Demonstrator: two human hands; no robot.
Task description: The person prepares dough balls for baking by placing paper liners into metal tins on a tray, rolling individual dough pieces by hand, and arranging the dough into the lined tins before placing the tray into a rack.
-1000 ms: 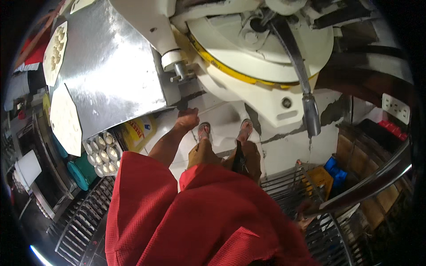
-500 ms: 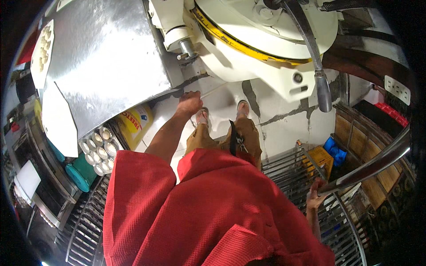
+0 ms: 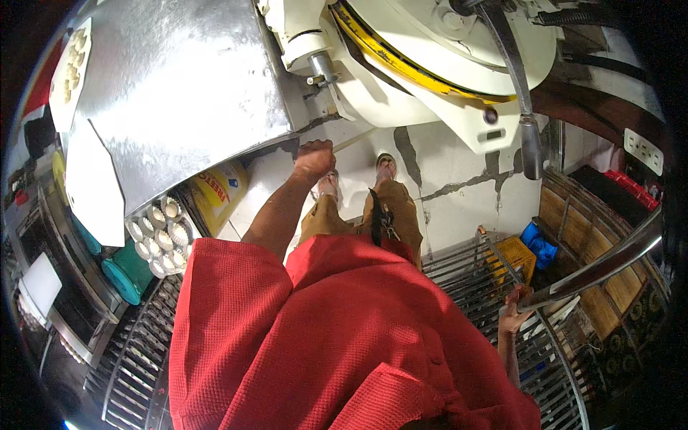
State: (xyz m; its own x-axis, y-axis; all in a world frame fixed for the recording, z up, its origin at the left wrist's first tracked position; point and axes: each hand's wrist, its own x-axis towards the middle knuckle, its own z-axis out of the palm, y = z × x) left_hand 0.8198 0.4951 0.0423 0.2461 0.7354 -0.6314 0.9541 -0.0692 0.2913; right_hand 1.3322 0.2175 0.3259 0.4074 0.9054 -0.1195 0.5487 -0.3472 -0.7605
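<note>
As your right hand (image 3: 513,312) closes around the end of a curved metal bar (image 3: 595,276) at your side, your left hand (image 3: 314,158) hangs curled just beside a steel table (image 3: 193,86); whether it holds anything you cannot tell. Beyond stands a white machine (image 3: 387,104) with a yellow rim.

Text: large red lettering (image 3: 215,188), partly legible | Carrier: yellow container (image 3: 231,199) | Place: by near edge of metal bench (image 3: 193,79)
</note>
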